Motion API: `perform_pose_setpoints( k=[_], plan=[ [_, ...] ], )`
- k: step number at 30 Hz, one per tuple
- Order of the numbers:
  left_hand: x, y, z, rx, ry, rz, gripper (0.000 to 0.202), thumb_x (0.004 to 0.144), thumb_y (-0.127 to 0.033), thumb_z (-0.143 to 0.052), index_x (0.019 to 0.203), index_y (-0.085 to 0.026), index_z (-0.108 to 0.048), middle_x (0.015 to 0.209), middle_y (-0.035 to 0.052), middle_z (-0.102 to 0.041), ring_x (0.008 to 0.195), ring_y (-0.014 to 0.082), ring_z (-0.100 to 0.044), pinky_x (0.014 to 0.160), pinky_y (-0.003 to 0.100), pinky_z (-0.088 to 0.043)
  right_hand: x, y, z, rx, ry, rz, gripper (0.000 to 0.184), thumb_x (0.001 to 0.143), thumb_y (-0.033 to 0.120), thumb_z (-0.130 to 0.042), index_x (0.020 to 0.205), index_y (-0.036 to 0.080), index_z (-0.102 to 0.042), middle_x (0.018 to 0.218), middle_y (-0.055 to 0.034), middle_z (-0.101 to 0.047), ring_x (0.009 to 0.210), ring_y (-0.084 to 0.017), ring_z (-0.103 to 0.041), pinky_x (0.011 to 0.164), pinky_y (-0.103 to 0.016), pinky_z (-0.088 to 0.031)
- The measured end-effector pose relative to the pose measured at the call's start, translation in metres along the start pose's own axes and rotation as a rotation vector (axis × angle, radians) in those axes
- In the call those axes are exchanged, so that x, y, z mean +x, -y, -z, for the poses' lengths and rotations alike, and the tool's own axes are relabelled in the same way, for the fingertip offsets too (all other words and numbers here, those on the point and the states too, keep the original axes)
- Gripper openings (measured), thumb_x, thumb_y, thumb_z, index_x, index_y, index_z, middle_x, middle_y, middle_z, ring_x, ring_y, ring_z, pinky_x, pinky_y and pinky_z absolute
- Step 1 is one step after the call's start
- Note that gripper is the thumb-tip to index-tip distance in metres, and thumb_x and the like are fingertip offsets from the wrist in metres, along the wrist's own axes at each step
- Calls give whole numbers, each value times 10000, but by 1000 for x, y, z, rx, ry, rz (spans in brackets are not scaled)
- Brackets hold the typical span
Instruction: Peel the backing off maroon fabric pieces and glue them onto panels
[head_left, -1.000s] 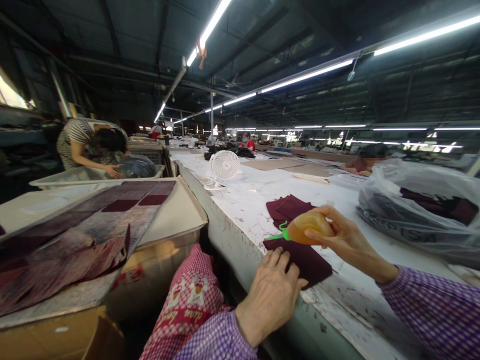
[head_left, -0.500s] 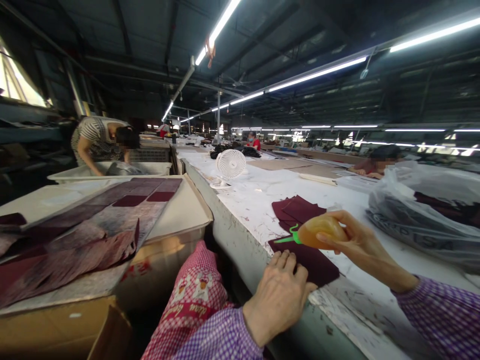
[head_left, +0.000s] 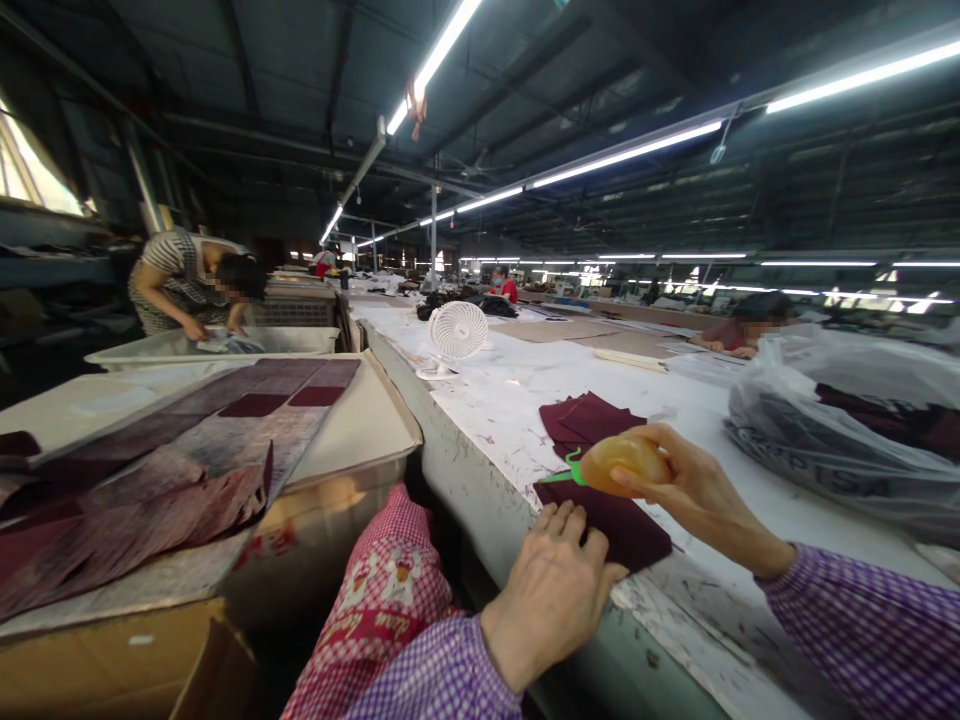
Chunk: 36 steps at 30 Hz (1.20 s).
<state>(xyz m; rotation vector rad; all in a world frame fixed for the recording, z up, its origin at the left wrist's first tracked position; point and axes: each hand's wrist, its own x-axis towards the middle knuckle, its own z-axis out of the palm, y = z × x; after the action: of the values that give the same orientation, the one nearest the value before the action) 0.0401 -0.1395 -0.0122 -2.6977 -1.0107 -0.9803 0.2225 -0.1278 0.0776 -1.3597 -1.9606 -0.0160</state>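
My right hand (head_left: pixel 694 495) grips a squeeze bottle (head_left: pixel 626 463) of yellowish liquid, tilted on its side. Its green nozzle (head_left: pixel 562 474) points left, with the tip at the far left corner of a dark maroon fabric piece (head_left: pixel 630 532). Whether the tip touches the cloth I cannot tell. My left hand (head_left: pixel 559 580) rests at the table's near edge, fingers laid over the piece's near side and thumb stretched out to the right. Just beyond the bottle lies a loose pile of maroon pieces (head_left: pixel 589 418).
A small white fan (head_left: pixel 457 330) stands farther along the white table (head_left: pixel 510 400). To the right sits a clear plastic bag (head_left: pixel 840 440) with dark contents. On the left, a tub (head_left: pixel 375 420) carries a board with maroon strips (head_left: pixel 172 510). Two co-workers bend over nearby work.
The bottle has shifted slightly left, bringing its nozzle tip closer to the fabric's corner. My left hand stays in place on the cloth. At left, a co-worker's hands have lifted a little.
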Motion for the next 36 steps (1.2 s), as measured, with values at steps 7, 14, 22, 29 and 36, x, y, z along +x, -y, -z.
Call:
perform_pose_setpoints(
  k=[7, 14, 22, 29, 36],
  plan=[
    [0, 0, 0, -4, 2, 3, 303, 925, -378, -394, 967, -138, -574, 1189, 136, -581, 1134, 245, -540, 1026, 395, -393, 1, 1, 1, 66, 8, -32, 375, 774, 514, -605, 997, 223, -530, 834, -19, -622, 682, -179, -568, 589, -293, -444],
    [1, 0, 0, 0, -6, -2, 297, 919, -374, -408, 970, -134, -576, 1186, 137, -587, 1122, 253, -550, 1015, 404, -405, -2, 3, -5, 49, 21, -33, 357, 773, 492, -615, 984, 214, -539, 821, -21, -630, 697, -184, -580, 617, -304, -463],
    [0, 0, 0, -11, -14, -3, 294, 919, -377, -413, 963, -134, -574, 1184, 137, -586, 1129, 255, -546, 1011, 411, -408, -1, -4, 0, 157, -26, -90, 408, 751, 507, -631, 1017, 220, -521, 815, -21, -615, 675, -183, -580, 558, -295, -476],
    [0, 0, 0, -18, -16, -7, 285, 918, -372, -418, 957, -134, -570, 1185, 142, -588, 1113, 256, -557, 1000, 428, -416, -2, 5, -2, 60, 23, -45, 343, 778, 489, -604, 966, 209, -541, 775, -16, -625, 675, -182, -582, 582, -292, -463],
    [0, 0, 0, -6, -8, 0, 297, 916, -377, -421, 978, -130, -574, 1200, 148, -580, 1133, 256, -545, 1016, 415, -403, 0, 3, -6, 157, -22, -83, 375, 767, 506, -612, 976, 207, -524, 818, -28, -616, 697, -188, -578, 574, -302, -476]
  ],
)
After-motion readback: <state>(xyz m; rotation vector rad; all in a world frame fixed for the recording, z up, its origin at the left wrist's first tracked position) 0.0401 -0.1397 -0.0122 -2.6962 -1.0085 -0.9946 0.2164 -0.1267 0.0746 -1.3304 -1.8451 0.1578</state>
